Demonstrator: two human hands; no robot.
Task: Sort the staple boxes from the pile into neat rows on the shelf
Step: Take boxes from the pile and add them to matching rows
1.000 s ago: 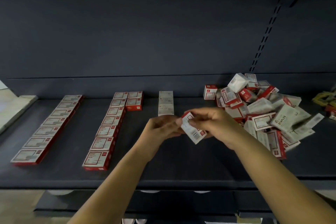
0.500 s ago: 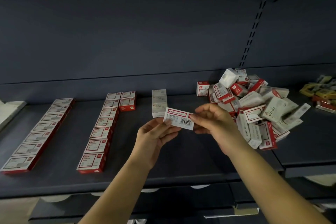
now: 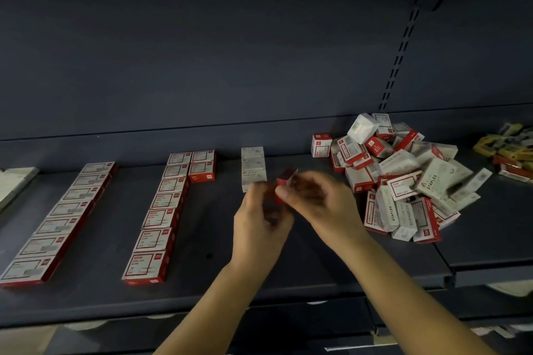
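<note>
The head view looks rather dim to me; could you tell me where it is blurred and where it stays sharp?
Head view: dim, even light on a dark shelf; motion blur smears both hands, left hand and right hand, and the red staple box between them; the pile and rows stay fairly legible; wide-angle bending at the edges.

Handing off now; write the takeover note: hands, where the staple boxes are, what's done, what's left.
Left hand and right hand: both hold one red-and-white staple box above the shelf, mid-front; motion blur hides the exact finger placement.
Done: left row and middle row of red-edged boxes run front to back; a short second column sits beside the middle row at the back; a short row of white boxes is started.
Left: place the held box, then sort the pile on the right.
</note>
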